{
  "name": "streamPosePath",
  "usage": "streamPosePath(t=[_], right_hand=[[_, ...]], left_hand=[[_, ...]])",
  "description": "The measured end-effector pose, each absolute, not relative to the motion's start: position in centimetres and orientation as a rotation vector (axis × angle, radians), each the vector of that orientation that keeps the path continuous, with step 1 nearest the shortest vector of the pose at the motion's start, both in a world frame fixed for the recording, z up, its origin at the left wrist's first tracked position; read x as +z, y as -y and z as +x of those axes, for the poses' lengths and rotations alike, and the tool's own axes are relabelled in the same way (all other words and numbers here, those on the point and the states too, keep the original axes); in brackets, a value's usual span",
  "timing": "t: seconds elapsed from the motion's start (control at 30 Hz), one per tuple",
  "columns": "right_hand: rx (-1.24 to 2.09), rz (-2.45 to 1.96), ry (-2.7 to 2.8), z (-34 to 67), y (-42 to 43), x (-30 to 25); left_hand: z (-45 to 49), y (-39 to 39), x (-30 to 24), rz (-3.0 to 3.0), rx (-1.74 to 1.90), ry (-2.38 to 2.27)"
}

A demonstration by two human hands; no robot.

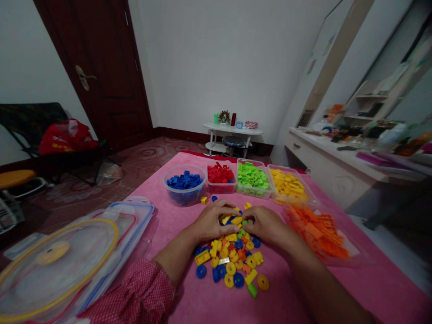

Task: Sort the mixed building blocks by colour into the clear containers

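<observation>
A mixed heap of yellow, blue, orange and green toy building bricks and round wheel-like pieces [231, 268] lies on the pink cloth [189, 306]. My left hand [216, 219] curves over the heap's far left side, thumb apart from the fingers, with yellow bricks [236, 221] showing in the gap. Opposite it, my right hand [265, 223] has thumb and fingertips drawn together at a small green brick [245, 222]; its other fingers are partly hidden. A yellow brick [204, 200] and a blue round piece [214, 198] lie beyond my left hand.
Behind the heap stand a round tub of blue bricks [184, 198] and boxes of red [221, 186], green [254, 193] and yellow bricks [295, 198]. A tray of orange bricks [351, 249] sits beside my right forearm. Stacked clear lids [131, 208] lie at left.
</observation>
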State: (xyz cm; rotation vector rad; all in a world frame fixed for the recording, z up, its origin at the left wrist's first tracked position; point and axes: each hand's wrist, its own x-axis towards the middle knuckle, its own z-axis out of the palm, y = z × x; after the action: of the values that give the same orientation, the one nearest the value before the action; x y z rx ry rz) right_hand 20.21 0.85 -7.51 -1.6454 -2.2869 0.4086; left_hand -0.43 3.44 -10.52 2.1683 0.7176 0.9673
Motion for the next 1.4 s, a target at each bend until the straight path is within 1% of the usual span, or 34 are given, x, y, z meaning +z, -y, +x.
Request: streamPosePath(t=[0.1,0.2,0.27,0.4,0.47,0.57,0.63,0.8,0.9,1.07,1.2,1.3,1.4], right_hand=[[0.585,-1.518,2.231,21.1,-1.0,-7.1],[0.611,-1.493,2.116,22.0,-1.4,-6.2],[0.523,-1.555,2.029,22.3,-2.2,-5.1],[0.134,-1.760,1.830,22.6,-5.6,-2.5],[-0.006,-1.778,1.753,22.8,-7.3,-1.5],[-0.098,-1.721,1.722,22.5,-8.6,-1.5],[-0.058,-1.655,1.797,21.7,-8.2,-2.6],[0.314,-1.493,2.208,18.7,-5.4,-7.1],[0.289,-1.502,2.320,17.9,-4.2,-8.6],[0.178,-1.665,2.272,18.5,-3.4,-8.4],[0.159,-1.732,2.088,19.3,-2.8,-7.5],[0.270,-1.770,2.059,20.0,-1.9,-6.5],[0.484,-1.755,2.221,20.4,-0.7,-5.5]], left_hand=[[-0.2,-3.6,-10.8,2.144,0.990,-0.749],[-0.1,-4.2,-11.3,2.068,1.025,-0.778],[-0.1,-4.4,-11.6,2.023,1.039,-0.824],[-0.2,-4.5,-11.9,1.967,1.059,-0.858],[-0.2,-4.4,-11.7,1.950,1.086,-0.862],[-0.3,-4.4,-11.3,1.925,1.164,-0.886],[-0.4,-4.6,-11.2,1.905,1.230,-0.918],[-0.7,-5.2,-11.5,1.843,1.392,-1.015],[-0.9,-5.3,-11.7,1.844,1.429,-1.033],[-1.0,-5.1,-11.6,1.915,1.385,-0.980],[-1.0,-4.9,-11.5,1.933,1.390,-0.998],[-1.1,-4.9,-11.4,1.950,1.401,-1.019],[-1.0,-4.9,-11.5,2.009,1.378,-1.039]])
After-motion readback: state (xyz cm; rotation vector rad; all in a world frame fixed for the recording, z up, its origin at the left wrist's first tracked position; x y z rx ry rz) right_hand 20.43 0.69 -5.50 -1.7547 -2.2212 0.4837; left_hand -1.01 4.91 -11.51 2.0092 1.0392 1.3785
